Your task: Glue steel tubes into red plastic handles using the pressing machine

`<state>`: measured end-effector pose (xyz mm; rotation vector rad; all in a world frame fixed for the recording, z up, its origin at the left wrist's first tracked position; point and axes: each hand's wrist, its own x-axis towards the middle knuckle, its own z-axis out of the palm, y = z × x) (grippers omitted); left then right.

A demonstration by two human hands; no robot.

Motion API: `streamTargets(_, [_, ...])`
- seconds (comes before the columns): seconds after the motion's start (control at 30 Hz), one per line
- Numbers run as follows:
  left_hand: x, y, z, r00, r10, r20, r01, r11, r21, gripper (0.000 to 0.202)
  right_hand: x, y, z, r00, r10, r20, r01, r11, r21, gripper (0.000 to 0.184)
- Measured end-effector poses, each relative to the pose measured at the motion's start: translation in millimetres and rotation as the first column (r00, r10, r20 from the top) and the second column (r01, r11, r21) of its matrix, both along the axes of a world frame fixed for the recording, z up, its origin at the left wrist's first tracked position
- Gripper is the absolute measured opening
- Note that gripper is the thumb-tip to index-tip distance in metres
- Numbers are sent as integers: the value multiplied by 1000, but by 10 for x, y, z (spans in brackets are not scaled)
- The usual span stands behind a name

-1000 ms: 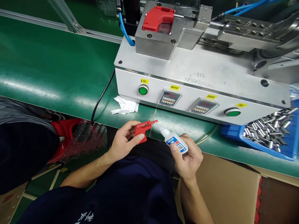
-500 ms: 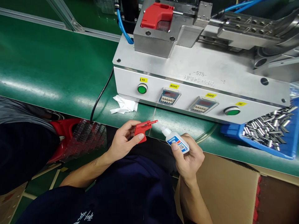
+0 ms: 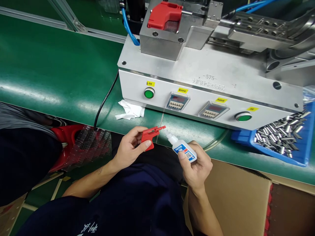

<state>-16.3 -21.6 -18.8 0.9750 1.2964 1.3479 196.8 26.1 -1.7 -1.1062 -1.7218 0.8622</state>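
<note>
Between the thumb and fingers of my left hand [image 3: 130, 148] is a red plastic part [image 3: 148, 137], its thin stem pointing right. My right hand [image 3: 197, 165] grips a white glue bottle [image 3: 184, 150] with a blue Loctite label. The bottle leans to the upper left, and its clear nozzle is close to the tip of the red stem. Whether nozzle and stem touch, I cannot tell. Behind both hands stands a metal machine [image 3: 209, 95] with green buttons and two counters. In its block sits a larger red plastic piece [image 3: 165, 15], with a metal rod at its right end.
A crumpled white tissue [image 3: 130, 109] lies on the green bench [image 3: 49, 65]. At the right, a blue bin [image 3: 304, 144] holds many short metal pins. A cardboard box [image 3: 236, 193] is below the bench edge. Another person's dark clothing [image 3: 24, 147] shows at the left, beside a red seat [image 3: 70, 137].
My right hand has brought the glue bottle slightly left, its nozzle nearer the red part's stem. My left hand has hardly moved.
</note>
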Motion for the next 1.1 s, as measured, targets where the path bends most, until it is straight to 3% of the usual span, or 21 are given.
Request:
streamTargets(0.43, [24, 3, 15, 1000, -10, -7, 10, 1000, -15, 29, -15, -5, -13, 999, 8, -32, -8, 1000, -3, 10])
streamTargets(0.67, [43, 37, 44, 998, 9, 66, -7, 1000, -29, 28, 21, -27, -29, 999, -11, -44, 9, 999, -43, 17])
streamTargets(0.8, [20, 84, 22, 968, -16, 249, 51, 990, -131, 36, 29, -16, -81, 997, -1, -78, -11, 987, -161, 16])
streamTargets(0.9, [-2, 91, 14, 927, 42, 372, 43, 975, -218, 40, 22, 7, -123, 991, 23, -129, -58, 961, -270, 14])
streamTargets(1.0, [-30, 82, 32, 929, 140, 344, -42, 960, -276, 42, 24, 49, -180, 991, 29, -128, -66, 954, -291, 19])
streamTargets(1.1, [-59, 87, 74, 943, 182, 278, -84, 939, -332, 43, 37, 108, -301, 999, 38, -10, -39, 972, -232, 22])
